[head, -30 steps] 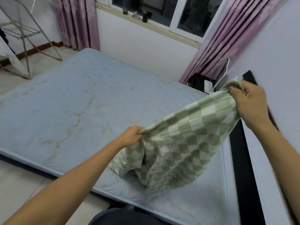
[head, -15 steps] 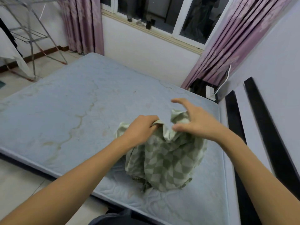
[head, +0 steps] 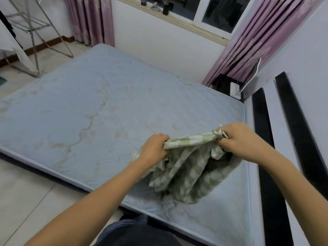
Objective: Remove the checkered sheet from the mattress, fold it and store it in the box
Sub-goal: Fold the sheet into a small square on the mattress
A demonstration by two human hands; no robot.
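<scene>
The green and white checkered sheet hangs bunched over the near right part of the bare, stained blue mattress. My left hand grips the sheet's top edge at its left end. My right hand grips the gathered top edge at its right end. The edge runs nearly taut between the two fists, and the rest droops in folds with its bottom touching the mattress. No box is in view.
A metal drying rack stands on the tiled floor at far left. Pink curtains flank a window behind the mattress. Black bed-frame slats run along the right wall, with a white plug and cable at the far corner.
A second ago the sheet was spread wide and high between my hands. My right hand let go, came in and down, and now grips the gathered edge again close to my left hand.
</scene>
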